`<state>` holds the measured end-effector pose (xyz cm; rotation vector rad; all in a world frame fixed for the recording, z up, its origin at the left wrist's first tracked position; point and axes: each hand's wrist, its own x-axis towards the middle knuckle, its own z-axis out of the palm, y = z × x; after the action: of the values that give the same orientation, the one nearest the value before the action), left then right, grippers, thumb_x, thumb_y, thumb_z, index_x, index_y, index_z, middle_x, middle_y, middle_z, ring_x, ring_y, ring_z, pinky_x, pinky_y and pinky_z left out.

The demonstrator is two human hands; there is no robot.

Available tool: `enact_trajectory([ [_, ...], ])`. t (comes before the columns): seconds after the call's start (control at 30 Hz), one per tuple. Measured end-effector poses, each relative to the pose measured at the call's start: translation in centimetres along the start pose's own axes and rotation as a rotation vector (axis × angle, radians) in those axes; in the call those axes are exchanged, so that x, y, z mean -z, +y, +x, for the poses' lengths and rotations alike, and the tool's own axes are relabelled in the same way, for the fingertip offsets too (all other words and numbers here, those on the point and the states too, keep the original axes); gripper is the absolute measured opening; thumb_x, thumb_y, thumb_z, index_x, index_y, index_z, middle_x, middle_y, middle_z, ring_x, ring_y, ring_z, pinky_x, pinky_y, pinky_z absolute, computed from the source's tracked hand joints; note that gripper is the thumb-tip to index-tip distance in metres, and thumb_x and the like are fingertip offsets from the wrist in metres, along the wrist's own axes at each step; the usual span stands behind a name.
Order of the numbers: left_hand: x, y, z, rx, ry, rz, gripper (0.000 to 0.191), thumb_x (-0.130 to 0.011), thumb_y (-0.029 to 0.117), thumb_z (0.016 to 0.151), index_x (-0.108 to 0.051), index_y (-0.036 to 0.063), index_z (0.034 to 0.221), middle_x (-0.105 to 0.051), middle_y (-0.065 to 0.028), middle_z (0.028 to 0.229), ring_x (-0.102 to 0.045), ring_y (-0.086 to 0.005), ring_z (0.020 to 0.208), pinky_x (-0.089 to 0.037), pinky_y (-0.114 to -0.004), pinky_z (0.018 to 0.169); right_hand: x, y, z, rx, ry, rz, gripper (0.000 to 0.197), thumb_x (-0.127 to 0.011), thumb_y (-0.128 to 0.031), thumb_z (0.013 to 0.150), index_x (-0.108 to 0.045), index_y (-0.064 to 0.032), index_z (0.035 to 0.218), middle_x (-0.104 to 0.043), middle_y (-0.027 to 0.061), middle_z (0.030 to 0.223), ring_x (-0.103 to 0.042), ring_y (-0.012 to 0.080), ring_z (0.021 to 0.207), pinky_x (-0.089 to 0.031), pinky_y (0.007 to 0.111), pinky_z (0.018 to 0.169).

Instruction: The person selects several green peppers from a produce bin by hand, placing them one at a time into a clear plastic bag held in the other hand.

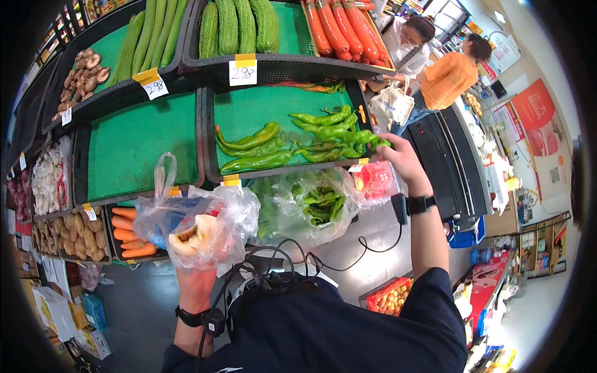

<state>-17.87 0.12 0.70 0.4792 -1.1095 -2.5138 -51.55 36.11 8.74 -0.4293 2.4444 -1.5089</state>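
My right hand (402, 157) pinches the end of a long green pepper (361, 137) at the right side of a black plastic crate (208, 135). More green peppers (254, 161) lie in loose groups on its green mesh liner. My left hand (196, 281) is raised at the lower left, its fingers mostly hidden behind a clear plastic bag (235, 231) that it holds. A bitten, filled bun (191, 237) shows at the bag's opening. Between my hands, a clear bag of green peppers (322, 205) gapes below the crate's front edge.
Bitter melons (240, 28), red wrapped sausages (350, 30) and mushrooms (84, 77) fill the upper crates. Carrots (133, 233) and potatoes (81, 235) sit lower left. Two people (447, 79) stand at the upper right. A black cable (368, 254) loops to my right wrist.
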Motion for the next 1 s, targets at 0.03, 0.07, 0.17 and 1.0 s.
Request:
enact_trajectory([
  [0.03, -0.3, -0.4, 0.1, -0.016, 0.022, 0.047, 0.076, -0.066, 0.004, 0.069, -0.033, 0.0048, 0.138, -0.046, -0.0098, 0.132, -0.048, -0.0269, 0.122, -0.042, -0.043, 0.102, -0.1, 0.2, 2.1, -0.008, 0.000, 0.013, 0.040, -0.059, -0.014, 0.081, -0.057, 0.0036, 0.117, -0.065, 0.0068, 0.085, -0.061, 0.0121, 0.075, -0.049, 0.025, 0.068],
  [0.07, -0.9, -0.6, 0.1, -0.027, 0.036, 0.049, 0.076, -0.066, 0.004, 0.069, -0.033, 0.0048, 0.138, -0.046, -0.0098, 0.132, -0.048, -0.0269, 0.122, -0.042, -0.043, 0.102, 0.1, 0.7, 4.3, 0.006, -0.004, -0.037, 0.042, -0.061, -0.016, 0.080, -0.057, 0.0028, 0.117, -0.064, 0.0063, 0.084, -0.060, 0.0120, 0.073, -0.048, 0.025, 0.068],
  [0.17, -3.3, -1.2, 0.1, -0.014, 0.075, 0.058, 0.073, -0.067, 0.006, 0.071, -0.035, 0.0040, 0.136, -0.047, -0.0103, 0.130, -0.050, -0.0269, 0.120, -0.044, -0.042, 0.101, 0.8, 2.9, 10.8, 0.055, -0.049, -0.134, 0.046, -0.064, -0.020, 0.076, -0.058, -0.0008, 0.118, -0.064, 0.0062, 0.085, -0.058, 0.0121, 0.074, -0.047, 0.026, 0.071],
  [1.0, -9.8, -8.1, -1.0, -0.150, 0.356, 0.023, 0.056, -0.057, 0.005, 0.084, -0.037, 0.0021, 0.136, -0.053, -0.0106, 0.125, -0.057, -0.0188, 0.095, -0.049, -0.028, 0.075, 1.2, 10.8, 24.4, 0.390, -0.054, -1.001, 0.045, -0.067, -0.012, 0.068, -0.063, -0.0125, 0.112, -0.059, 0.0090, 0.114, -0.055, 0.0279, 0.108, -0.045, 0.039, 0.091],
])
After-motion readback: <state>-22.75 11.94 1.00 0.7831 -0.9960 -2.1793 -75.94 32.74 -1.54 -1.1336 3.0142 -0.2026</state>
